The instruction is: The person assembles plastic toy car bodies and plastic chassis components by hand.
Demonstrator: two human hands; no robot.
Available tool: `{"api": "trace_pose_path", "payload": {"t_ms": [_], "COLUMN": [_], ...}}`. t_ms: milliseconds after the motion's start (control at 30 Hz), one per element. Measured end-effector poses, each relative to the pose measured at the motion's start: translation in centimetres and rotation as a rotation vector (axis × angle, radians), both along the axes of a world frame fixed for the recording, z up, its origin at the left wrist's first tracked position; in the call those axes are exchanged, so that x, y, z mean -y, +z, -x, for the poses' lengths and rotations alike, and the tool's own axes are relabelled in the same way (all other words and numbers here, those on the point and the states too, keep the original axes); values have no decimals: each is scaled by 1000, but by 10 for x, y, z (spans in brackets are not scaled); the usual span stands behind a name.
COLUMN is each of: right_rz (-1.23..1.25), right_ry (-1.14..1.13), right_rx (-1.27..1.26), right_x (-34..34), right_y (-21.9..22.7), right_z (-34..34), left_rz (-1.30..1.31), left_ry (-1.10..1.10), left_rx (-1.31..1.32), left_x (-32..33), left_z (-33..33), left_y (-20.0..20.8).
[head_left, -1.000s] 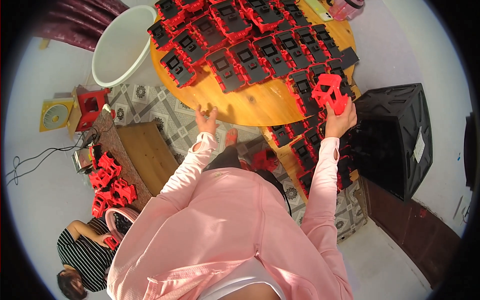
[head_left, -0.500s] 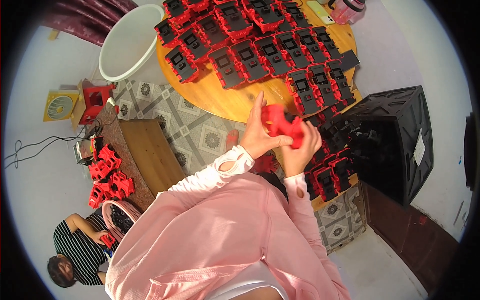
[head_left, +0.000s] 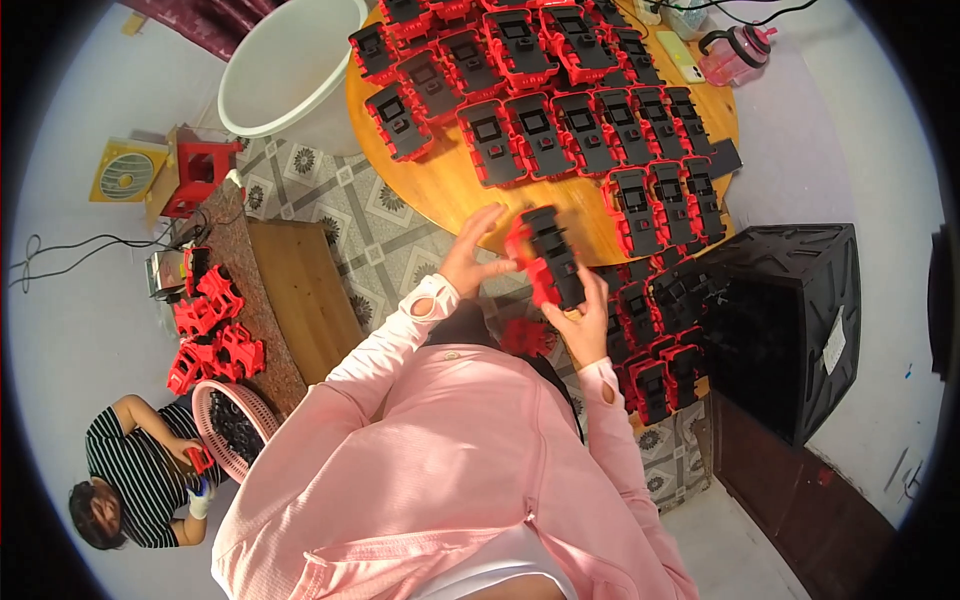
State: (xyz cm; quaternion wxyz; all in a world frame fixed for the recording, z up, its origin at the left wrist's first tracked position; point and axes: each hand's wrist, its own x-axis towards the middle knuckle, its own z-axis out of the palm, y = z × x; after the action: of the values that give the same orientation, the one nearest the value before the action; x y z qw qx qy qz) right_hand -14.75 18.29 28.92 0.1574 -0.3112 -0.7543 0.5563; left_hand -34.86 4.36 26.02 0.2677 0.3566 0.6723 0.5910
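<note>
A red plastic casing with a black face (head_left: 552, 258) hangs tilted in front of me, near the table edge. My right hand (head_left: 584, 322) grips its lower end, thumb on one side and fingers behind. My left hand (head_left: 468, 262) is spread open at the casing's left side; its thumb reaches the red edge, though motion blur hides whether they touch. Beyond, rows of similar red and black casings (head_left: 585, 132) cover much of the round wooden table (head_left: 440, 190). More casings (head_left: 632, 312) are packed to the right of my right hand.
A large black crate (head_left: 780, 330) stands at the right, and a white tub (head_left: 285, 75) at the far left. A pink jug (head_left: 735, 55) is on the table. Leftward, a co-worker (head_left: 140, 465) holds a red part beside a pink basket (head_left: 235, 430) and a brown counter (head_left: 265, 330).
The casing has turned, so its black face now shows instead of its red side. My left hand has moved left and loosened from it. The view has shifted slightly.
</note>
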Motion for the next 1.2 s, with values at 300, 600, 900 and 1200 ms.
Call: {"api": "trace_pose_path", "payload": {"t_ms": [300,600,900,1200], "right_rz": [-736,-277,152,508], "right_ry": [-171,103,820,615], "right_rx": [241,245,-582,-602], "right_x": [-12,-9,36,48], "right_y": [-50,79,234,215], "right_z": [34,-10,-90,-184], "left_rz": [217,244,-625,-685], "left_ry": [-328,-418,-1509,-1313], "left_rx": [342,165,322,258], "left_x": [22,20,-28,-35], "left_z": [-5,0,-76,-178], "left_y": [56,138,273,255]}}
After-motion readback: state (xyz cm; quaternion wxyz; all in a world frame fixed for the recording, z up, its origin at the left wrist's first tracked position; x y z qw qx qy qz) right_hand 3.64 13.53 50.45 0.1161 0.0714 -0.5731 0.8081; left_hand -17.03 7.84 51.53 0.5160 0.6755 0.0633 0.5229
